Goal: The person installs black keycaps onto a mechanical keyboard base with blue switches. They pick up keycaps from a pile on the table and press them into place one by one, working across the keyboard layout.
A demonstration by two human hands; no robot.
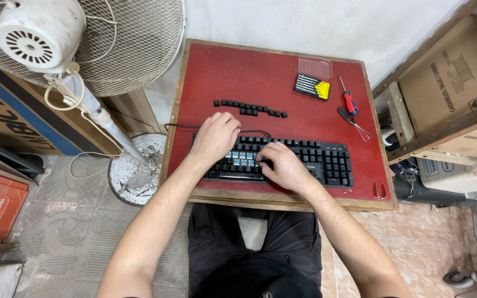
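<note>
Desk: one red-topped desk (222, 72) with a wooden rim is seen from above.
Keyboard: one black keyboard (327, 160) is laid along the near edge; a patch of blue switches (242, 158) is left bare where caps are missing.
Loose keycaps: one row of black keycaps (249, 107) (about a dozen, too small for a sure count) is set out near the middle of the desk, apart from the keyboard.
Left hand: the left hand (215, 138) is rested on the keyboard's far left part; its fingers are curled downward, and whether anything is pinched cannot be told.
Right hand: the right hand (282, 165) is laid on the keys just right of the bare patch, its fingers bent and their tips hidden.
Tools: one red-handled screwdriver (349, 101), one wire keycap puller (355, 124) and one boxed screwdriver set (311, 86) are kept toward the far right corner.
</note>
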